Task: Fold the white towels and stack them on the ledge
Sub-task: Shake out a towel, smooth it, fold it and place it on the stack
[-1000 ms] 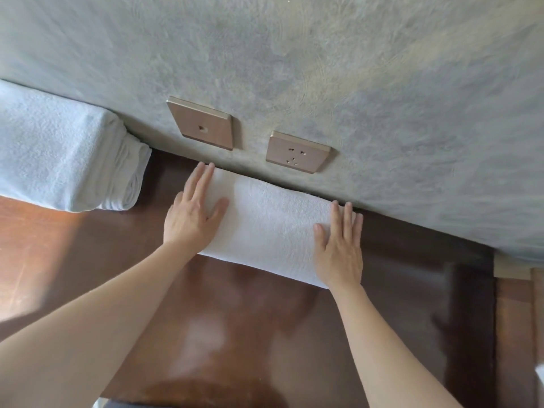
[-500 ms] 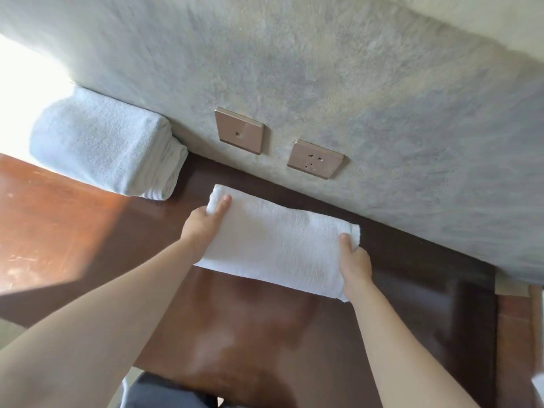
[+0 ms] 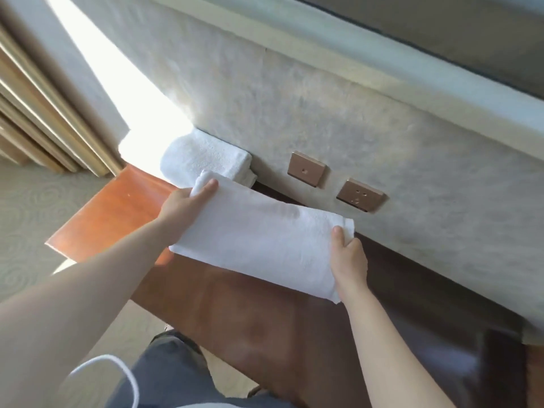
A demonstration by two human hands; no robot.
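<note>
Stacking step in hand: left hand (image 3: 184, 201) and right hand (image 3: 348, 254) each grip an end of the folded towel (image 3: 259, 240), held near the towel stack (image 3: 206, 159). Judged next: carry it squarely onto that stack, edges aligned, before letting go.

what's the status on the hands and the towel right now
Left hand and right hand grip the folded towel at its ends. Towel stack against the wall. Nothing between them.
</note>
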